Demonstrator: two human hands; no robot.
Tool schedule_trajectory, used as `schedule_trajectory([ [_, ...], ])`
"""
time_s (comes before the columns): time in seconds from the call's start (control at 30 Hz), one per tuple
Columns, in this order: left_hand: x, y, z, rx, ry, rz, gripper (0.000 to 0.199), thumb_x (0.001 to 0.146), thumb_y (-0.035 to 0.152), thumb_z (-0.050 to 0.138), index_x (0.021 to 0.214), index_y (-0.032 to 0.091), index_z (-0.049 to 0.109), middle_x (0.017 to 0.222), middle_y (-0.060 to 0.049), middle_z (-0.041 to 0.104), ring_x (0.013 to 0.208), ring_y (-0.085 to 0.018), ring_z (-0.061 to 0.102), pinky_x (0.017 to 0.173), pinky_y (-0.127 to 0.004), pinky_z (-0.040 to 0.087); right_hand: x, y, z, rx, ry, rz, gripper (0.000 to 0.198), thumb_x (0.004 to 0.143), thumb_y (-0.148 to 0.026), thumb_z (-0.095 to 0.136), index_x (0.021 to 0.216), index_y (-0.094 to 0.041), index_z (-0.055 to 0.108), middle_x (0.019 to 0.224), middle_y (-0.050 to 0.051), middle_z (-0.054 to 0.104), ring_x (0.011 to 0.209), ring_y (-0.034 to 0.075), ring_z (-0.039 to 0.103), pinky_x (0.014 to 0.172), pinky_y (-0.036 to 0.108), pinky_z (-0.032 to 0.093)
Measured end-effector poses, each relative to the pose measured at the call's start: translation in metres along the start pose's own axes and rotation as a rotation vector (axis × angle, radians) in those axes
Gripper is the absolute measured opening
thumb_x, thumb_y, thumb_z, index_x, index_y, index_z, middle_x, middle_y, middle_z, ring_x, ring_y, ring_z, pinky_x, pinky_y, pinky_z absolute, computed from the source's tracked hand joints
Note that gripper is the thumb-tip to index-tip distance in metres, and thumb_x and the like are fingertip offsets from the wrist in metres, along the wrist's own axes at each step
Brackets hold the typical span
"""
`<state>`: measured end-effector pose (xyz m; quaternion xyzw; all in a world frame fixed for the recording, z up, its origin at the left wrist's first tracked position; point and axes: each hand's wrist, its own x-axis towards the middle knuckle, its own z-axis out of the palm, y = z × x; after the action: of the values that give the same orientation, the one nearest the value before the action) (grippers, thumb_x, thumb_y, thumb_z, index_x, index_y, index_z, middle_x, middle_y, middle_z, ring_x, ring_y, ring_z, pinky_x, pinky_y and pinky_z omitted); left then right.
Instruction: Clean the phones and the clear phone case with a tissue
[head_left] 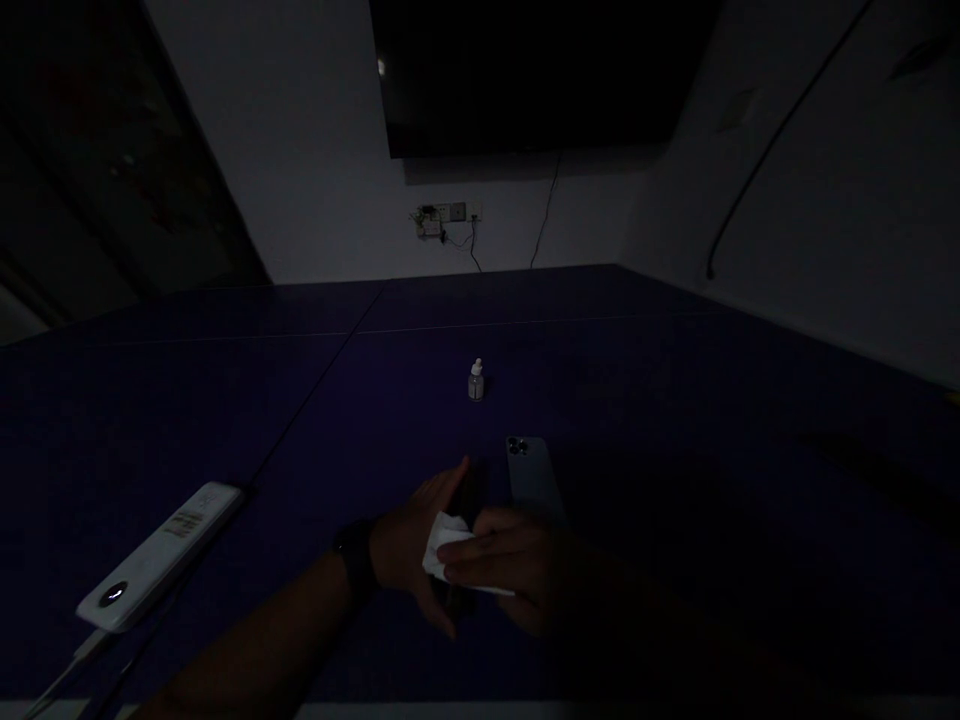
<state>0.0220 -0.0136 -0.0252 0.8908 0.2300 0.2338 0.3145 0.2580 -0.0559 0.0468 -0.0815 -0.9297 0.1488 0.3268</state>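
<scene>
My left hand (409, 545), with a dark watch (354, 558) on the wrist, is wrapped around the edges of a dark flat object (470, 492), thumb on the near side and fingers on the far side. What kind of object it is, the dim light does not show. A folded white tissue (444, 540) is pinched in my right hand (506, 560) and pressed against that object. Just beyond my right hand lies a phone (532, 478), back up with its camera lenses showing; the hand covers its near end.
A small dropper bottle (476, 383) stands upright on the dark blue table (405, 390). At the left lies a white power strip-like device (161, 555) with a cable. A large screen (540, 80) hangs on the wall above sockets (457, 212).
</scene>
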Motion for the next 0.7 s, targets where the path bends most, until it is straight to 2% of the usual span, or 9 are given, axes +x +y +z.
schedule_trajectory([
  [0.1, -0.001, -0.003, 0.000, 0.053, -0.045, 0.009, 0.178, 0.027, 0.078, 0.086, 0.154, 0.022, -0.025, 0.164, -0.023, 0.007, 0.146, -0.051, 0.017, 0.119, -0.066, 0.007, 0.001, 0.001, 0.003, 0.008, 0.064, -0.014, 0.047, 0.083, -0.003, 0.046, 0.125, -0.016, 0.064, 0.121, 0.008, 0.072, 0.092, 0.020, 0.063, 0.076, 0.035, 0.054],
  [0.23, -0.001, 0.000, -0.003, 0.059, -0.026, 0.052, 0.175, 0.030, 0.079, 0.085, 0.153, 0.024, -0.026, 0.164, -0.021, 0.007, 0.146, -0.050, 0.019, 0.120, -0.063, 0.009, -0.005, 0.015, 0.003, 0.034, 0.253, 0.007, 0.044, 0.085, -0.005, 0.045, 0.123, -0.020, 0.062, 0.113, 0.008, 0.074, 0.093, 0.020, 0.065, 0.078, 0.035, 0.053],
  [0.3, 0.001, 0.005, -0.005, 0.036, -0.014, 0.050, 0.171, 0.033, 0.079, 0.085, 0.155, 0.024, -0.022, 0.164, -0.020, 0.008, 0.146, -0.049, 0.020, 0.120, -0.060, 0.014, -0.011, 0.023, -0.002, 0.016, 0.368, 0.114, 0.034, 0.089, -0.011, 0.045, 0.115, -0.022, 0.064, 0.105, 0.008, 0.074, 0.091, 0.020, 0.066, 0.079, 0.036, 0.052],
  [0.37, 0.002, 0.010, -0.007, 0.031, -0.016, 0.062, 0.168, 0.035, 0.080, 0.084, 0.156, 0.024, -0.019, 0.164, -0.020, 0.008, 0.146, -0.048, 0.020, 0.120, -0.060, 0.015, -0.015, 0.031, -0.009, 0.044, 0.488, 0.282, 0.025, 0.095, -0.025, 0.043, 0.107, -0.021, 0.065, 0.090, 0.007, 0.073, 0.081, 0.021, 0.066, 0.075, 0.035, 0.051],
  [0.43, 0.004, 0.014, -0.009, 0.038, -0.023, 0.070, 0.167, 0.036, 0.082, 0.083, 0.156, 0.024, -0.019, 0.165, -0.020, 0.007, 0.146, -0.049, 0.020, 0.120, -0.060, 0.015, -0.016, 0.040, -0.015, 0.140, 0.574, 0.502, 0.036, 0.100, -0.039, 0.036, 0.099, -0.019, 0.066, 0.065, 0.003, 0.064, 0.059, 0.019, 0.061, 0.059, 0.031, 0.048],
  [0.5, 0.005, 0.017, -0.009, 0.047, -0.024, 0.063, 0.167, 0.036, 0.083, 0.081, 0.156, 0.022, -0.018, 0.164, -0.021, 0.008, 0.145, -0.050, 0.019, 0.120, -0.061, 0.015, -0.012, 0.049, -0.018, 0.187, 0.582, 0.745, 0.042, 0.100, -0.046, 0.035, 0.092, -0.019, 0.066, 0.054, -0.001, 0.057, 0.048, 0.017, 0.054, 0.051, 0.028, 0.043],
  [0.57, 0.006, 0.019, -0.010, 0.055, -0.019, 0.072, 0.167, 0.036, 0.084, 0.080, 0.157, 0.020, -0.017, 0.164, -0.023, 0.009, 0.145, -0.050, 0.019, 0.119, -0.062, 0.016, -0.005, 0.056, -0.015, 0.163, 0.524, 0.914, 0.037, 0.096, -0.047, 0.045, 0.090, -0.020, 0.069, 0.063, 0.000, 0.065, 0.057, 0.017, 0.060, 0.057, 0.028, 0.046],
  [0.63, 0.007, 0.020, -0.010, 0.053, -0.014, 0.104, 0.166, 0.037, 0.085, 0.079, 0.157, 0.021, -0.016, 0.163, -0.023, 0.011, 0.145, -0.050, 0.020, 0.119, -0.062, 0.016, 0.002, 0.060, -0.009, 0.157, 0.447, 0.955, 0.031, 0.089, -0.046, 0.055, 0.093, -0.021, 0.073, 0.084, 0.003, 0.074, 0.075, 0.020, 0.067, 0.071, 0.029, 0.050],
  [0.7, 0.009, 0.020, -0.011, 0.042, -0.015, 0.123, 0.163, 0.038, 0.085, 0.079, 0.158, 0.022, -0.012, 0.163, -0.021, 0.014, 0.145, -0.048, 0.022, 0.120, -0.060, 0.017, 0.008, 0.061, -0.002, 0.199, 0.392, 0.931, 0.030, 0.087, -0.045, 0.058, 0.094, -0.022, 0.075, 0.091, 0.004, 0.076, 0.081, 0.021, 0.068, 0.074, 0.030, 0.050],
])
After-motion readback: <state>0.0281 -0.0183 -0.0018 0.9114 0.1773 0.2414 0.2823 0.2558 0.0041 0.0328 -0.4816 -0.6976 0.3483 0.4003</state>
